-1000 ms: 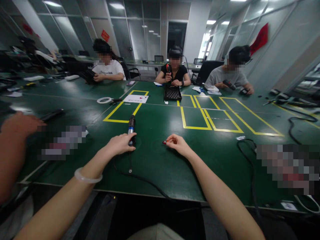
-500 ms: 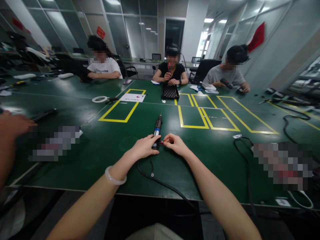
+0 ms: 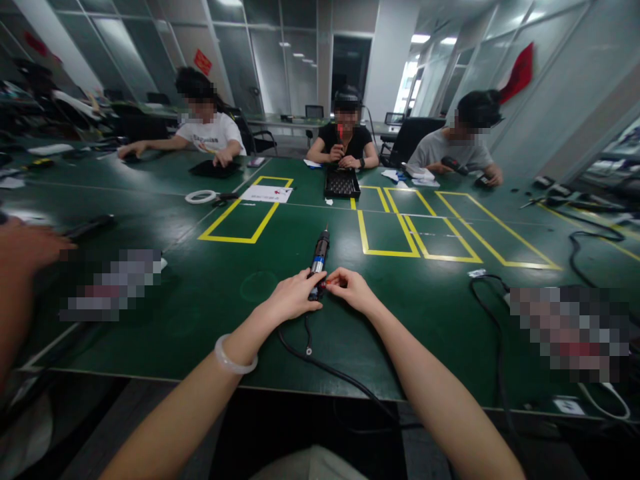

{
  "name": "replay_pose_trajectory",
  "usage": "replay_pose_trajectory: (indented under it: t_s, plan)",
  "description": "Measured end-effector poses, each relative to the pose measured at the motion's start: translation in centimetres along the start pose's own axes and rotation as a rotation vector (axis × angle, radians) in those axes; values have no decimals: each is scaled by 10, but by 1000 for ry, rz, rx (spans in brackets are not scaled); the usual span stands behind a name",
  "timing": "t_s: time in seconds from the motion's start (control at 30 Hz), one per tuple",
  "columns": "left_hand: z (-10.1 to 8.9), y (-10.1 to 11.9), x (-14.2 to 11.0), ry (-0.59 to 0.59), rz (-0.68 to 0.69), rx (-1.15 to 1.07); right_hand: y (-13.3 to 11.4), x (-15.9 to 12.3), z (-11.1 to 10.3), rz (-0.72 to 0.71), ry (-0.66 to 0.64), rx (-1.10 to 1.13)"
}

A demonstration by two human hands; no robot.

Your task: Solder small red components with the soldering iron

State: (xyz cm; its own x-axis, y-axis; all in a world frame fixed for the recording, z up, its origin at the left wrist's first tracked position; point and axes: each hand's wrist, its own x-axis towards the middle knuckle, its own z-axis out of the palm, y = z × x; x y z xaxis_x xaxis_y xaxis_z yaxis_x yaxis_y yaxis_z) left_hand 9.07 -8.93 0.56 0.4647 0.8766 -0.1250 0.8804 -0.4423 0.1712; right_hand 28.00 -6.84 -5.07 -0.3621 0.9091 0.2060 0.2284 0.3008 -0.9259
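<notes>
A corded electric screwdriver (image 3: 319,257) with a blue and black body lies on the green table (image 3: 210,293), tip pointing away from me. My left hand (image 3: 289,298) is closed around its rear end; a pale bangle sits on that wrist. My right hand (image 3: 350,287) pinches a small red object (image 3: 326,285) right against the screwdriver's body, fingertips almost touching my left hand. The tool's black cable (image 3: 325,367) trails back toward the table's near edge.
Yellow taped rectangles (image 3: 395,233) mark the table ahead. Three people sit at the far side, near a black tray (image 3: 342,183), a white tape ring (image 3: 200,197) and a paper sheet (image 3: 272,194). Another person's arm (image 3: 20,267) is at the left. Black cables (image 3: 495,320) lie to the right.
My left hand has dragged the screwdriver rightward across the table to meet my right hand, which keeps pinching the small red object and now holds it against the tool.
</notes>
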Motion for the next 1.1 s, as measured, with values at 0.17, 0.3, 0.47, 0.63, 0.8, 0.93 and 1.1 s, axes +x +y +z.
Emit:
replay_pose_trajectory:
  t_s: [0.17,0.3,0.47,0.63,0.8,0.93,1.1]
  plan:
    - [2,4,0,23,1,15,1,1,4,-10,21,-12]
    - [4,12,0,57,-12,32,-1,0,2,-13,36,-18]
    - [9,22,2,150,-50,41,-5,-2,-3,14,31,-80]
    - [15,32,4,245,-116,66,-3,-3,-5,-18,52,-171]
    - [17,32,4,267,-128,60,2,-3,-4,-68,41,-190]
    - [20,26,6,300,-142,83,3,-3,-4,-122,11,-242]
    - [20,17,10,287,-132,115,2,-4,-5,-115,5,-248]
